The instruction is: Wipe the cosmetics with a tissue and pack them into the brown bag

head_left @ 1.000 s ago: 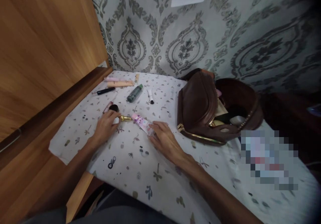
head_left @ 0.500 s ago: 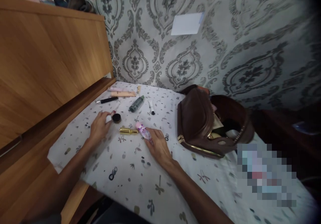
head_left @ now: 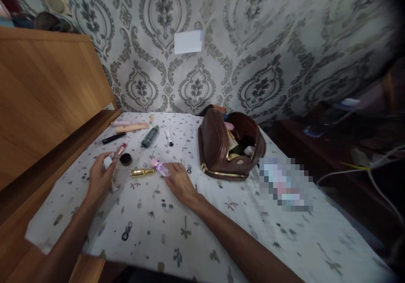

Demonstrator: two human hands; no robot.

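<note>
My left hand (head_left: pixel 100 175) is closed around a small white item (head_left: pixel 108 162), mostly hidden by the fingers. Just beyond it lies a slim clear tube with red in it (head_left: pixel 120 149), and a round dark-lidded jar (head_left: pixel 125 159) stands to its right. My right hand (head_left: pixel 181 182) grips a pink and purple patterned tube (head_left: pixel 160 167) lying on the cloth. A gold lipstick-like tube (head_left: pixel 142 172) lies between the hands. Farther back are a dark green bottle (head_left: pixel 149 136), a small white tube with a black cap (head_left: pixel 168 137), a black pen-like stick (head_left: pixel 114 138) and a peach tube (head_left: pixel 132 127).
An open brown bag (head_left: pixel 212 148) with several things inside stands right of my right hand. Beyond it a pixelated item (head_left: pixel 284 186) lies on the patterned cloth (head_left: pixel 177 232). A wooden cabinet (head_left: pixel 53 76) borders the left; wallpaper rises behind. Cables (head_left: pixel 341 173) run at the right.
The view has turned to the right, so everything sits farther left. My left hand has drawn slightly away from the jar with the white item. My right hand still holds the patterned tube.
</note>
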